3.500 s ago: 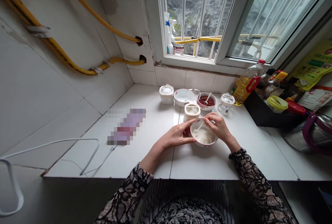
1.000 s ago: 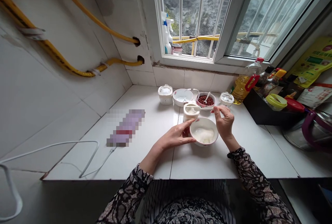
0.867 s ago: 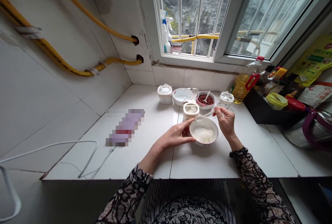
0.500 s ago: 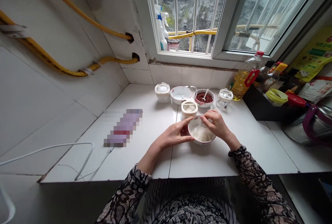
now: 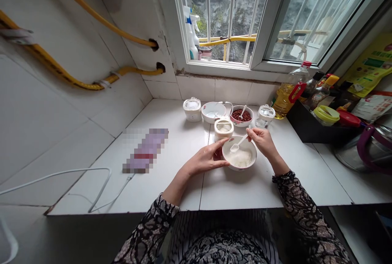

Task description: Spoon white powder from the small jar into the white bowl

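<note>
A white bowl (image 5: 239, 167) with a pale, whitish powder or grain inside stands on the white tiled counter. My left hand (image 5: 210, 157) grips its left side, thumb low and fingers along the rim. Between the fingertips of my right hand (image 5: 260, 139) is the handle of a small white spoon (image 5: 235, 147); its bowl end hangs over the whitish contents. Just behind the bowl sits a square white jar (image 5: 223, 129) with a see-through lid. Farther back is a bowl of red beans (image 5: 241, 115) with another white spoon in it.
A white bowl (image 5: 213, 112) and lidded jars (image 5: 192, 109) (image 5: 265, 116) line the back. An oil bottle (image 5: 288, 92) and a dark condiment box (image 5: 301, 123) stand right, near a metal kettle (image 5: 355, 154). Left lies a blurred purple item (image 5: 147, 149) with a white cable (image 5: 107, 182).
My right hand has shifted a little right, out from over the bowl. The spoon has risen from the contents and now slants clearly visible above them. My left hand has stayed put.
</note>
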A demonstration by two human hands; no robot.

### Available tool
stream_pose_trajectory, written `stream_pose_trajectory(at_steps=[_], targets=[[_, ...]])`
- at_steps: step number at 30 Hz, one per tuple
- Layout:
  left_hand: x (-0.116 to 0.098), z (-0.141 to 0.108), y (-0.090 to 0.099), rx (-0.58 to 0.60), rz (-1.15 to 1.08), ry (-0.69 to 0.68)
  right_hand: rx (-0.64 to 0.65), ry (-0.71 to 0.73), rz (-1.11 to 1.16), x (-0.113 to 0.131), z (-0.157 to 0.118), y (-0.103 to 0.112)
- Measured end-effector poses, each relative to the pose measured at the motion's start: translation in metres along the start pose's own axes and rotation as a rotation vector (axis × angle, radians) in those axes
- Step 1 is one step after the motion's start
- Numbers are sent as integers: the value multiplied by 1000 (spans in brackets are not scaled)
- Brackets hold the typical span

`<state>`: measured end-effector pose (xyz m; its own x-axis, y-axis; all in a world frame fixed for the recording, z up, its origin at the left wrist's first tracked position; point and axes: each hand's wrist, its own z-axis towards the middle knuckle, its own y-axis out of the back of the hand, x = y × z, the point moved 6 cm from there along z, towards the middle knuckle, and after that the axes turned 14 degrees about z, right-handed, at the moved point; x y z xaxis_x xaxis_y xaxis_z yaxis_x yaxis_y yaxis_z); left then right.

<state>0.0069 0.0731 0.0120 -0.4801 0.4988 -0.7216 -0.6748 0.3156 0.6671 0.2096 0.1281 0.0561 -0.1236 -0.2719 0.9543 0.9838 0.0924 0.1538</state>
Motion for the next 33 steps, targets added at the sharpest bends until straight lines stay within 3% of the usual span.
stream_pose_trajectory(at_steps=[5, 9, 13, 16, 20, 23, 29, 33], targets=[[2, 1, -1, 2, 6, 8, 4, -101, 126, -11, 6, 2], [2, 2, 0, -8, 21, 2, -79, -74, 186, -12, 13, 4], [1, 2, 0, -9, 30, -9, -263, 113, 160, 1, 13, 6], [1, 2, 0, -9, 27, -13, -320, 352, -56, 20, 6, 1], [-1, 2, 1, -15, 45, -6, -259, 677, -423, 37, -8, -14], [-4, 2, 2, -16, 57, -9, -242, 790, -540, 39, -14, -17], [-3, 2, 2, -30, 73, -5, -93, 808, -653, 35, -17, -22], [-2, 1, 2, -30, 74, -11, -56, 746, -573, 35, -19, -17]])
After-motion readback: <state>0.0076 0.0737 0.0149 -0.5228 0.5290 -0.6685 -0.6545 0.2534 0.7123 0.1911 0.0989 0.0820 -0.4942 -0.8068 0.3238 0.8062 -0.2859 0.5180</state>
